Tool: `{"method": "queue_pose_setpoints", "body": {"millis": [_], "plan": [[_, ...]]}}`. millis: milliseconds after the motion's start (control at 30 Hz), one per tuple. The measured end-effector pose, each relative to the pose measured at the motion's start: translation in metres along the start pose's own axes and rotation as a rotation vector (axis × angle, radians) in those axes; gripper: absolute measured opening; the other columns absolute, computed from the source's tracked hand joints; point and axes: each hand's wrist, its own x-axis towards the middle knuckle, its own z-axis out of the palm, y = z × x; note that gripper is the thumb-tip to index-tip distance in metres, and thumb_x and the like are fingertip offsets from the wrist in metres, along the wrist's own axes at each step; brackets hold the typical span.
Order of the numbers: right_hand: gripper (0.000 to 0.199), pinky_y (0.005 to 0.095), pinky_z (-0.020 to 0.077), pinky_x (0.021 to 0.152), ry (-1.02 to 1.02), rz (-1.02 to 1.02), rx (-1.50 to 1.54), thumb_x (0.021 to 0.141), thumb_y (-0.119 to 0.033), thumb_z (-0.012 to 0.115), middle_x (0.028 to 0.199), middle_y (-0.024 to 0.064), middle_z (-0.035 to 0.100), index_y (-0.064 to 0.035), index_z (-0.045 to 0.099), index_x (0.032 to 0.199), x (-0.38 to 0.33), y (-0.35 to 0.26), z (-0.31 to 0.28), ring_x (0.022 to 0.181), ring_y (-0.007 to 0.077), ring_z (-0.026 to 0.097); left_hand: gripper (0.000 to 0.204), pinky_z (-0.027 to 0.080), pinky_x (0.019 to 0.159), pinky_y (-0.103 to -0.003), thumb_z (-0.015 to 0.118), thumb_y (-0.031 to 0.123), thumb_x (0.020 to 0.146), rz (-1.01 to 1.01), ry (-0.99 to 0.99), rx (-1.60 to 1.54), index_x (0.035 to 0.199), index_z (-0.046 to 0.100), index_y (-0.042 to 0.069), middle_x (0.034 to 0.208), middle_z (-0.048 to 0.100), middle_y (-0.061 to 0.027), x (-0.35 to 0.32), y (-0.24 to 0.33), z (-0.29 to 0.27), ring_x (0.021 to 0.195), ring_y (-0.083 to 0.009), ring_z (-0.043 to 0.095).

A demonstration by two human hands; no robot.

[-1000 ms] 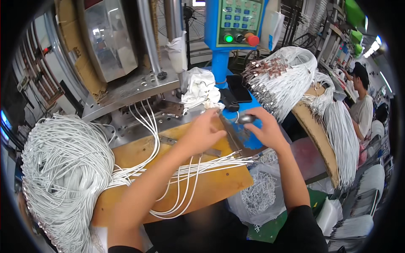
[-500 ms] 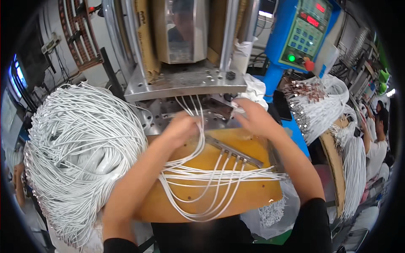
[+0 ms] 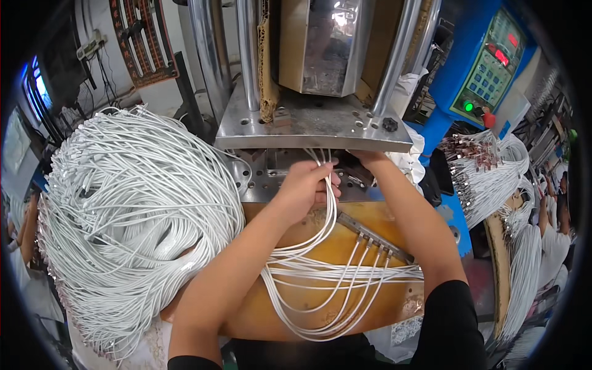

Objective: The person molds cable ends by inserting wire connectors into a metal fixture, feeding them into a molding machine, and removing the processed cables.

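Observation:
My left hand (image 3: pixel 306 190) is closed around several white cables (image 3: pixel 331 213) just in front of the press. Their far ends run up into the gap under the press's upper metal plate (image 3: pixel 308 131). My right hand (image 3: pixel 370 158) reaches into that gap at its right side; the plate's edge hides the fingers. Below my hands, a slotted metal bar (image 3: pixel 376 237) lies slantwise on a yellow-brown board (image 3: pixel 379 211), with several white cables hanging from it in curves. More white cables stretch across the board beneath the bar.
A big heap of white cables (image 3: pixel 142 203) is piled left of the board. At the right stands a blue control box (image 3: pixel 493 68) with red digits and a lit green button. More cable bundles (image 3: pixel 484 179) lie beyond my right arm, with people further off.
My right hand has moved in under the upper plate, so its fingers are now covered. My left hand stays on the cables. The whole view has shifted, putting the press further right.

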Motion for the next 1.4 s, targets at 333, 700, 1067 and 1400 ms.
{"method": "queue_pose_setpoints", "body": {"millis": [333,700,1067,1400], "plan": [[0.043,0.0372,0.0496,0.057,-0.101,-0.016,0.023,0.083,-0.042,0.076,0.060,0.0131,0.065,0.0012,0.074,0.077,-0.099,-0.011,-0.043,0.053,0.0229,0.060,0.021,0.057,0.067,-0.031,0.060,0.022,0.101,-0.196,-0.431,0.512,0.092,0.066,0.004,0.077,0.067,-0.0042,-0.107,0.000,0.022,0.074,-0.0147,0.069],[0.021,0.0423,0.0515,0.069,0.154,-0.458,-0.097,0.080,-0.020,0.076,0.085,0.0166,0.070,-0.0004,0.071,0.084,-0.137,0.015,-0.056,0.079,0.0339,0.067,0.033,0.043,0.059,-0.042,0.066,0.029,0.095,0.548,0.991,1.594,0.084,0.066,-0.003,0.068,0.063,-0.0160,-0.217,0.121,-0.005,0.057,-0.0300,0.055],[0.027,0.0402,0.0539,0.072,-0.532,-0.007,0.016,0.086,-0.025,0.072,0.091,0.0163,0.073,-0.0047,0.072,0.104,-0.222,0.001,-0.168,0.081,0.0298,0.070,0.028,0.055,0.077,-0.044,0.072,0.023,0.084,0.483,0.274,1.466,0.100,0.071,0.000,0.096,0.072,-0.0184,-0.110,0.062,-0.021,0.090,-0.0358,0.070],[0.026,0.0434,0.0472,0.075,-0.161,-0.220,0.083,0.096,-0.021,0.059,0.086,0.0220,0.063,0.0041,0.064,0.098,-0.149,0.001,-0.104,0.081,0.0350,0.061,0.028,0.048,0.086,-0.043,0.072,0.029,0.084,0.603,-0.252,1.268,0.092,0.067,0.003,0.091,0.066,-0.0144,-0.100,-0.070,0.068,0.094,-0.0334,0.061]]}}
